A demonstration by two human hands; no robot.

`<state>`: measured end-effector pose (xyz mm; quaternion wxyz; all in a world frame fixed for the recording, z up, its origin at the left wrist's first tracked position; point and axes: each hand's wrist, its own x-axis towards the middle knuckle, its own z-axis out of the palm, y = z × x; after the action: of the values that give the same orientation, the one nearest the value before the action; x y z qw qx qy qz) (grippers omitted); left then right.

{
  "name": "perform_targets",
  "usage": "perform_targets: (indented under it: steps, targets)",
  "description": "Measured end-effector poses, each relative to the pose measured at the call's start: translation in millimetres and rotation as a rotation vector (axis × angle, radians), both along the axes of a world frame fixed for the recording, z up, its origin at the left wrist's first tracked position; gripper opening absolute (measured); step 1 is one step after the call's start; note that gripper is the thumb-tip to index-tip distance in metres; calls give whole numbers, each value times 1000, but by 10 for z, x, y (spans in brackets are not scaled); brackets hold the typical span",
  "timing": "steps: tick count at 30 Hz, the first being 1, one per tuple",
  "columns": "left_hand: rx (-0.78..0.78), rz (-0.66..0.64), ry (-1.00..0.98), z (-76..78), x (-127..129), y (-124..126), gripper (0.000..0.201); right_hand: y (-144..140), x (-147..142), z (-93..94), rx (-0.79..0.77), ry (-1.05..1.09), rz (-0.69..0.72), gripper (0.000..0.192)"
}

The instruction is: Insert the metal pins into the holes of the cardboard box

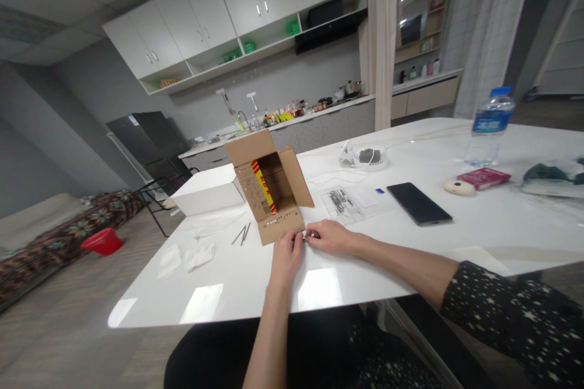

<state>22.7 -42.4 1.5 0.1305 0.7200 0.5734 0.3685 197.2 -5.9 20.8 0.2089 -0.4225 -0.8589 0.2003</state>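
Note:
An open cardboard box [286, 179] stands on the white table in front of me, with a red and yellow label on its side. Rows of small shiny dots, too small to name, run across its side and front flap [274, 231]. My left hand [287, 252] is closed at the flap's right front corner, thumb and fingers pressed on the cardboard. Just right of it, my right hand [331, 236] is pinched, its fingertips nearly meeting the left hand. Whatever small thing lies between those fingertips is hidden.
Thin metal rods [241, 234] and crumpled tissues [199, 256] lie left. A clear bag of small dark pieces [342, 203], a phone [418, 203], a white coiled cable [365, 157], a maroon pack [483, 178] and a water bottle [488, 127] are right. Behind the box sits a white carton [210, 191].

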Motion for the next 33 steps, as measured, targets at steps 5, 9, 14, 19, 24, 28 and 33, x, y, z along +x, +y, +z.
perform_targets:
  steps: [5,9,14,19,24,28,33]
  targets:
    - [1,-14,3,0,2,-7,27,1,1,4,4,5,2,25]
    - [2,-4,0,-4,2,-11,26,3,8,-6,14,13,13,25]
    - [-1,-8,0,0,2,-12,26,10,10,-22,11,13,11,26]
    - [-14,-18,0,8,8,-19,26,31,3,-43,10,4,7,27]
    - [-14,-20,-1,-5,4,-21,27,46,0,-71,19,13,8,26]
    - [-11,-23,-7,-4,2,-32,27,51,2,-79,21,12,11,25]
    - [-14,-15,-8,6,-1,-47,26,38,1,-53,13,2,6,25]
